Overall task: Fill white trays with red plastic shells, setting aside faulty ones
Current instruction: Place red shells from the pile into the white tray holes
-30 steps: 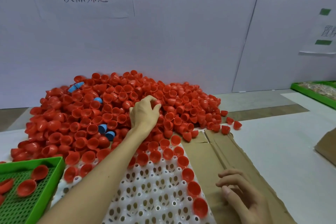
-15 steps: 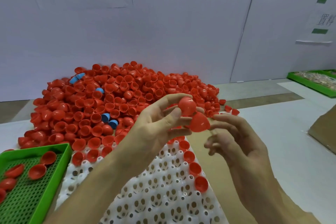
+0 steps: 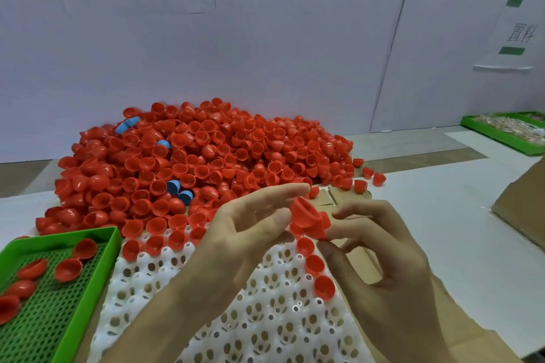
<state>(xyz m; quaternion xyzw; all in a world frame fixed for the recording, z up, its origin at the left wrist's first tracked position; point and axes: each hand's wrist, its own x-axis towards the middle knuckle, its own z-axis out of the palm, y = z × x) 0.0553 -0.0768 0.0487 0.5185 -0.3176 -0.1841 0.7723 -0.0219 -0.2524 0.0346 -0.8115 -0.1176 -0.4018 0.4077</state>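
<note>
Red shells point(image 3: 308, 219) lower now, between left hand point(image 3: 244, 233) and right hand point(image 3: 377, 256) fingertips

A single head-worn view (wide-angle) looks forward and down. It sits close above the white tray point(image 3: 265, 318), facing the wall point(image 3: 295, 53).

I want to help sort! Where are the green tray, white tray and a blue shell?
green tray point(image 3: 59, 240): head view, far rim.
white tray point(image 3: 280, 327): head view, bare holed middle.
blue shell point(image 3: 173, 186): head view, its rounded outside.
</note>
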